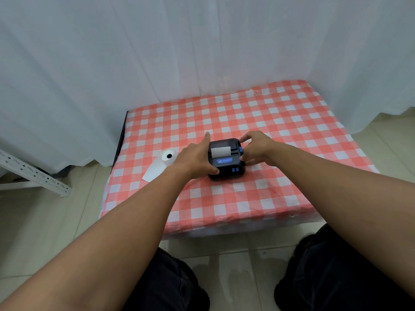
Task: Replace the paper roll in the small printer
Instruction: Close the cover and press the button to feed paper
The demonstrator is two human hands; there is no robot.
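Observation:
A small black printer (226, 163) with blue buttons stands on the checked table, its lid down and a white paper strip (220, 151) sticking out of the slot. My left hand (196, 159) grips the printer's left side, thumb at the front corner and index finger stretched past the back. My right hand (254, 149) holds its right side, fingers at the blue side latch (240, 149). A white paper roll (168, 156) with a loose tail lies on the cloth left of the printer, partly behind my left hand.
The low table (280, 122) wears a red-and-white checked cloth and stands against white curtains. A white perforated metal rail (33, 173) lies on the tiled floor at left. My dark-trousered knees are at the bottom edge.

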